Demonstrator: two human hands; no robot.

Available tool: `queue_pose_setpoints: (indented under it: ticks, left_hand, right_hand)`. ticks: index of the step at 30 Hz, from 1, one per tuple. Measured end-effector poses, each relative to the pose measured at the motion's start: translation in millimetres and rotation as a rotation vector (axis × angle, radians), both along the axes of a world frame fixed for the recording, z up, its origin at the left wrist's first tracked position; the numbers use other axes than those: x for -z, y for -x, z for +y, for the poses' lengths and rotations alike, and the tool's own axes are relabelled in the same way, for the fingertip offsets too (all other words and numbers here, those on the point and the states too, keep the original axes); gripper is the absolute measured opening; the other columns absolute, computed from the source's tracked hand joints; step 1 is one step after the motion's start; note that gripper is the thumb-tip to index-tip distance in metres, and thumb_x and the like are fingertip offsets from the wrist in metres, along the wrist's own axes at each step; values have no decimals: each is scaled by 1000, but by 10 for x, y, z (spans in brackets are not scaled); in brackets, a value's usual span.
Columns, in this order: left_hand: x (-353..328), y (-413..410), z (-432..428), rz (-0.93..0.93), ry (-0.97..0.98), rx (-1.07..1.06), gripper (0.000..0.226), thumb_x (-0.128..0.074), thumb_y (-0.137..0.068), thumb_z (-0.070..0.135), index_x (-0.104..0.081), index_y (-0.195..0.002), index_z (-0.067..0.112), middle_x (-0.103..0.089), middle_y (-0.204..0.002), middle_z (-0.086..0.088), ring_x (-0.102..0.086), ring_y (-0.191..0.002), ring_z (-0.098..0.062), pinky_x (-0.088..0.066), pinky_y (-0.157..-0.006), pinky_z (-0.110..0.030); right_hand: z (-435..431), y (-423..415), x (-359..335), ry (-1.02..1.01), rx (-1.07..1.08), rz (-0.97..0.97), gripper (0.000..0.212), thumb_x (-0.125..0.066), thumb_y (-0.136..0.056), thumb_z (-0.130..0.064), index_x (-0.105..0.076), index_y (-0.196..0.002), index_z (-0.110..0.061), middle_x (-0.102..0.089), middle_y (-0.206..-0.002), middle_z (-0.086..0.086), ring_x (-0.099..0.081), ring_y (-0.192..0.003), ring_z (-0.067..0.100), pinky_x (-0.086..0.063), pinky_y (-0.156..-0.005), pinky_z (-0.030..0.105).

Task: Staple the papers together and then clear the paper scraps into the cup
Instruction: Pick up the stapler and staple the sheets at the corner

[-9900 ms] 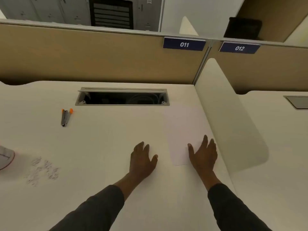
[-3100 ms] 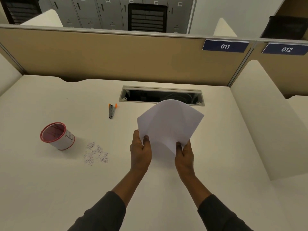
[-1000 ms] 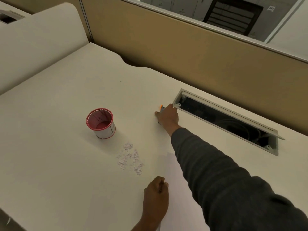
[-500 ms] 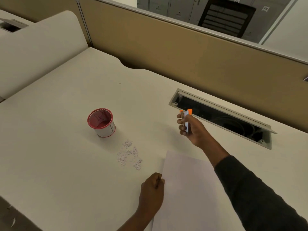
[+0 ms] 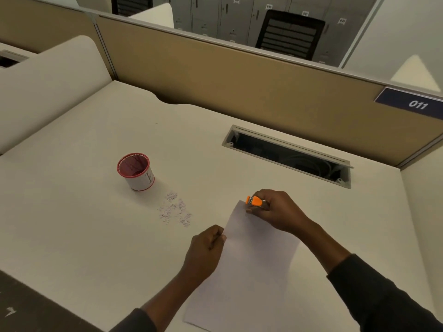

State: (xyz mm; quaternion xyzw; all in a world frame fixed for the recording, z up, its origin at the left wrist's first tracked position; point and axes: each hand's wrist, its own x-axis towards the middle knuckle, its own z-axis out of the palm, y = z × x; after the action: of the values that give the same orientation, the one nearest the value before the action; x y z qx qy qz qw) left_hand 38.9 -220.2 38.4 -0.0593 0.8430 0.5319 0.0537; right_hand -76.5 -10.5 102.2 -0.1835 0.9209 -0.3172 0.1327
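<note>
Worktop [image 5: 84, 236], pale and broad, fills most of the view, with a tan partition along its far edge at twelve o'clock and a long open cable slot [image 5: 287, 156] sunk into it toward one o'clock. Papers [image 5: 247, 279] lie flat near the middle, running from the centre down toward six o'clock, their far corner pointing at twelve. The person's left hand [image 5: 206, 252] rests at the sheets' nine o'clock edge, fingers curled together and pinching that edge against the worktop. The right hand [image 5: 275, 214] sits over the far corner of the sheets, closed around a small stapler [image 5: 254, 201] whose orange end sticks out toward nine o'clock, right at the corner of the paper. A red-rimmed cup [image 5: 136, 172] stands upright at ten o'clock from the sheets, apart from them. Between cup and papers, near the cup's four o'clock side, a loose scatter of paper scraps [image 5: 175, 209] lies on the worktop.
</note>
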Motion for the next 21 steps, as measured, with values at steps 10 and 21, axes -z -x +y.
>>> queue_pose_setpoints:
  ticks: [10,21]
  left_hand:
    - [-298,138,220,167,22,-29,16,-57,-101,20,-63,-87,19,-60,-65,-1,-51,-58,-15,-35,-54,-24]
    - [-389,103,200,218,124,47,16,-56,-101,21,-65,-88,18,-66,-68,-4,-57,-61,-19,-40,-54,-32]
  right_hand:
    - [132,-319,-263,62,0,-22,10,-71,-88,-42,-62,-87,-39,-65,-82,-19,-60,-80,-1,-49,-68,23]
    - [174,-397,-732,-373,-245,175,52,-63,-82,-66,-59,-117,-28,-64,-114,-9,-58,-95,9,-54,-79,28]
